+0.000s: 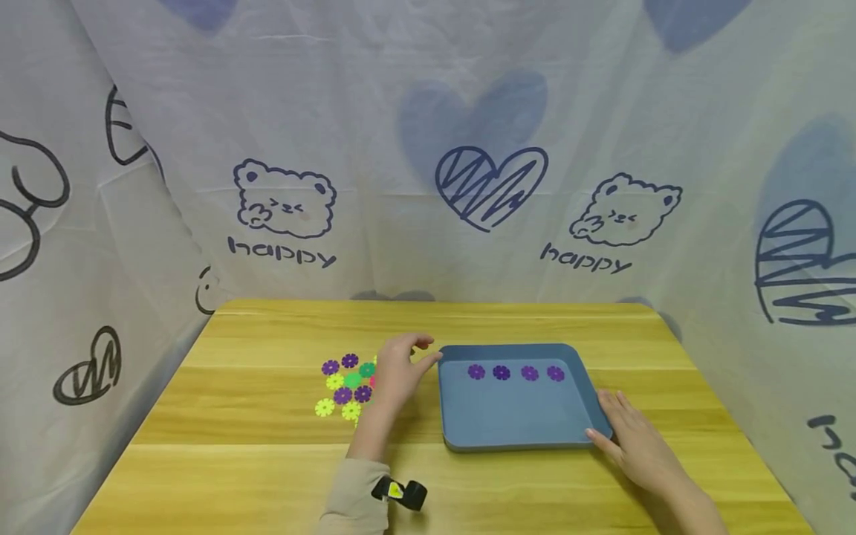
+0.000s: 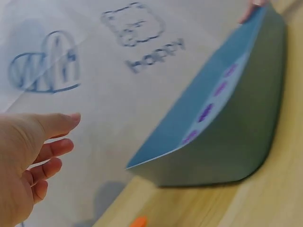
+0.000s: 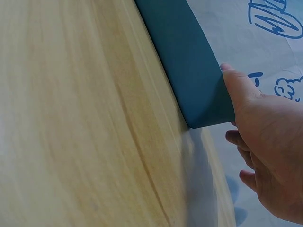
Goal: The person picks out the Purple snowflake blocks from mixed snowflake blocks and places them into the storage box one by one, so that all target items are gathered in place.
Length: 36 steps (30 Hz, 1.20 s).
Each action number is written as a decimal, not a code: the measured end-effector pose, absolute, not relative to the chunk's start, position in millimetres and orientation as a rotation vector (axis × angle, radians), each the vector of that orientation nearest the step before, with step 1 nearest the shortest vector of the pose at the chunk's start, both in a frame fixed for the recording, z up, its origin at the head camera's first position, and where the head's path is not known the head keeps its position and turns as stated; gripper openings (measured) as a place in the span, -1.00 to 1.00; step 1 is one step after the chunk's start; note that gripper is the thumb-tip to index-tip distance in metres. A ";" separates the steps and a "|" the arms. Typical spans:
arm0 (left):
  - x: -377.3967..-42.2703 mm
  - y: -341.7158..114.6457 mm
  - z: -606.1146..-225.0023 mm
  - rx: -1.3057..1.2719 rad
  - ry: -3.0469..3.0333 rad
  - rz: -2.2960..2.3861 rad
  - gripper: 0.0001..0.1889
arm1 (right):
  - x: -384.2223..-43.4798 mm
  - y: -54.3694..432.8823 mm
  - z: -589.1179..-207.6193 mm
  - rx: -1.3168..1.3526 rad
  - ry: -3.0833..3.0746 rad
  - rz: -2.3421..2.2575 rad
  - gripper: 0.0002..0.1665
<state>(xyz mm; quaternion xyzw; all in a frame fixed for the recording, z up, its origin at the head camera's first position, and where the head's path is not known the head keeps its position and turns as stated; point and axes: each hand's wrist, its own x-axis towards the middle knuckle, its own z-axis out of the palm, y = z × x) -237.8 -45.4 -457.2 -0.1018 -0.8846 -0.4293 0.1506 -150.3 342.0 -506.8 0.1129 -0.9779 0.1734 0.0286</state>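
While tray [image 1: 515, 416] lies just beside left fingers [image 2: 54, 150]; those parted, empty; right fingers [image 1: 613, 406] grip its near-right corner

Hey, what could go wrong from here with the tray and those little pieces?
The right hand holds the tray at its near right corner; a nudge might shift the four purple pieces out of their row. The left hand partly hides the colorful pieces in the head view, so it might brush and scatter them.
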 end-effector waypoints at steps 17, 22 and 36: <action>-220.5 -155.5 -479.2 0.158 -2.464 -1.334 -0.64 | -150.6 341.5 -505.0 0.371 -2.996 0.471 -0.10; -227.1 -176.4 -494.3 0.252 -2.440 -1.335 -0.65 | -150.7 341.7 -504.7 0.360 -3.012 0.485 -0.09; -256.3 -192.3 -517.4 0.373 -2.749 -1.086 -0.52 | -150.2 342.0 -506.8 0.365 -2.984 0.476 -0.10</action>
